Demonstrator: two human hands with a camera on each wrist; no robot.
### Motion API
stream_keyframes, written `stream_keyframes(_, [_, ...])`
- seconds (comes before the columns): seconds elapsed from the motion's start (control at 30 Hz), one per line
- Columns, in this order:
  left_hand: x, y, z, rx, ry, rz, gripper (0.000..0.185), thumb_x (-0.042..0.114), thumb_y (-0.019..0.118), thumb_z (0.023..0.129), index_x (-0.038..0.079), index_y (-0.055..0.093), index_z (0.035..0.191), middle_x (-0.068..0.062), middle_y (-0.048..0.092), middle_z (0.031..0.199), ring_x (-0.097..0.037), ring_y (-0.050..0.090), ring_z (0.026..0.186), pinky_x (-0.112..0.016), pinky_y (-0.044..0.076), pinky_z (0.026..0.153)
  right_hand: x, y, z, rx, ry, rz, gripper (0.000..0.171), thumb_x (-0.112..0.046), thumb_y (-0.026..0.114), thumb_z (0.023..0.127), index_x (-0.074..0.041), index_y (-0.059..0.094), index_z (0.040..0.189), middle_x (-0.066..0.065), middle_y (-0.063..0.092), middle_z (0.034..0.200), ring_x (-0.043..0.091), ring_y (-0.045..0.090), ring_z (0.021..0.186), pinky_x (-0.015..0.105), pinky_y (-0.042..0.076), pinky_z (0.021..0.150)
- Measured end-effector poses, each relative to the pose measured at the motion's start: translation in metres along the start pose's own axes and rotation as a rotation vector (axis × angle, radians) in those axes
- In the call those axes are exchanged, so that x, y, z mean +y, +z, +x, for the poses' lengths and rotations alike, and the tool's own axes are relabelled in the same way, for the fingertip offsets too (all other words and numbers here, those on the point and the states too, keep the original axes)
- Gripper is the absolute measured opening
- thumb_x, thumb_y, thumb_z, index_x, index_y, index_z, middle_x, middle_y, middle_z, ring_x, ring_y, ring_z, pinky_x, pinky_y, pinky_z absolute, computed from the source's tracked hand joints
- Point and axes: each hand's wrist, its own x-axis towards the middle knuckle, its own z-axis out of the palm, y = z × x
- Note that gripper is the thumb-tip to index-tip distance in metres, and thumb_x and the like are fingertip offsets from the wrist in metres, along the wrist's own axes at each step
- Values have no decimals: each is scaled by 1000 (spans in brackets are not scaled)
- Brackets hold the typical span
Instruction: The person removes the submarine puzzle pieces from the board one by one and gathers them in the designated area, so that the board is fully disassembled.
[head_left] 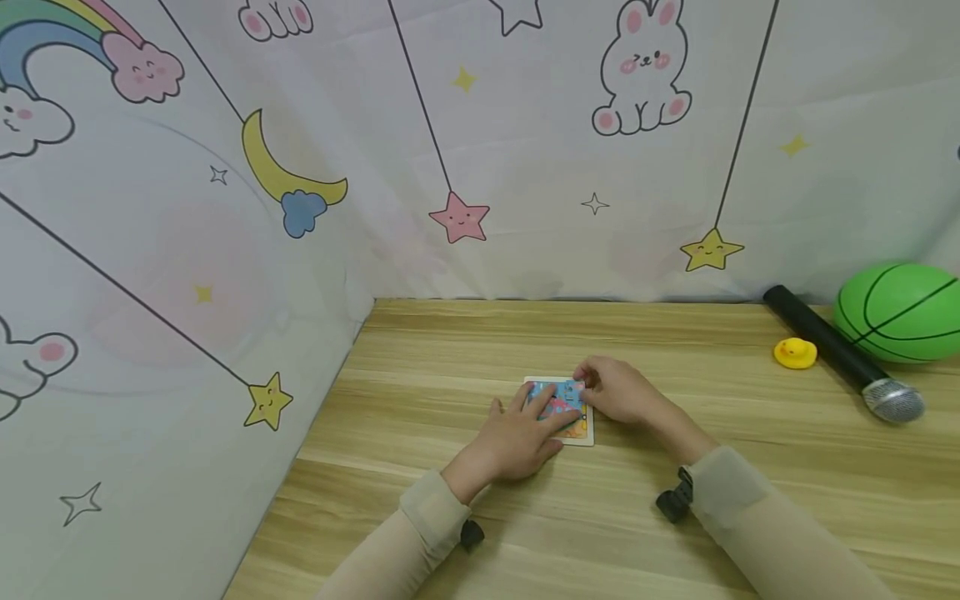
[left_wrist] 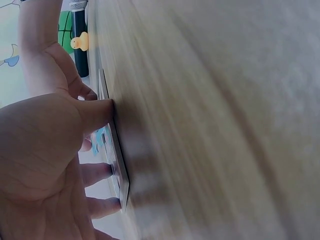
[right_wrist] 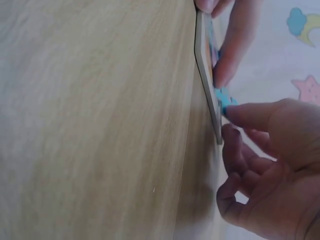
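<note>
You have a pale wood-grain worktop (head_left: 675, 350) carrying a white-bordered puzzle board (head_left: 581, 433) printed mostly blue with pink and what may be orange, a yellow duck (head_left: 795, 353), a green ball (head_left: 900, 312) with black lines, a black microphone (head_left: 840, 354) with a silver head, and beige sleeves (head_left: 435, 517).

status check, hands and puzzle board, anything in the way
Left hand flat on puzzle board. Right hand pinching blue piece at its edge. Nothing blocking.
</note>
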Motion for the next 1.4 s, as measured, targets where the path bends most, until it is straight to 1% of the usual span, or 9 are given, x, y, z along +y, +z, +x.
stream_keyframes(0.13, [0,-1,0,-1,-3,-2,53,50,42,111,46,30,163,-5,15,173,-40,14,157,-75,35,106,1,-2,-3,29,9,45,11,-8,65,101,-7,68,111,3,68,99,21,65,92,45,54,83])
stream_keyframes(0.27, [1,-1,1,-4,-5,-1,53,50,41,111,47,30,162,-5,15,173,-40,14,157,-75,35,106,5,-10,-9,60,35,112,12,-8,62,103,-8,70,113,5,69,102,22,65,93,45,53,84])
stream_keyframes(0.37, [1,-1,1,-8,-6,-7,53,50,41,111,46,30,163,-5,13,174,-40,13,157,-75,33,107,11,-19,-15,74,55,131,13,-8,62,103,-8,70,113,6,69,102,22,65,93,44,53,83])
stream_keyframes(0.5, [1,-1,0,-5,-11,-18,52,49,41,111,47,31,162,-4,14,174,-39,14,157,-75,33,108,23,-34,-27,79,72,113,13,-10,62,103,-8,70,113,6,68,101,21,65,90,40,52,79])
stream_keyframes(0.63, [2,-2,0,3,-12,-20,52,49,41,111,47,31,162,-4,14,173,-39,15,157,-74,34,108,35,-52,-42,80,98,91,14,-11,62,103,-7,70,113,6,67,102,22,63,91,39,50,79])
stream_keyframes(0.9, [1,0,2,10,-7,-35,52,47,41,112,46,31,163,-4,13,174,-39,12,157,-75,32,108,66,-80,-69,69,155,47,21,-16,62,104,-2,69,118,12,69,108,28,62,99,46,51,83])
stream_keyframes(1.07, [0,0,3,4,-7,-51,52,47,41,112,46,31,163,-4,12,174,-39,10,157,-76,29,109,81,-88,-81,65,197,27,22,-14,62,104,0,68,120,12,69,109,30,62,101,48,51,86])
stream_keyframes(1.27, [-1,1,5,0,-5,-55,52,48,40,112,47,29,163,-3,10,174,-38,8,158,-76,28,110,88,-93,-87,50,198,21,19,-10,64,102,3,69,115,10,69,102,26,60,93,44,50,81])
stream_keyframes(1.4, [-2,2,5,-3,-4,-54,53,48,40,112,47,27,163,-3,9,174,-38,8,158,-75,28,110,90,-92,-87,45,209,9,17,-9,64,102,2,69,113,8,68,100,25,59,91,42,50,80])
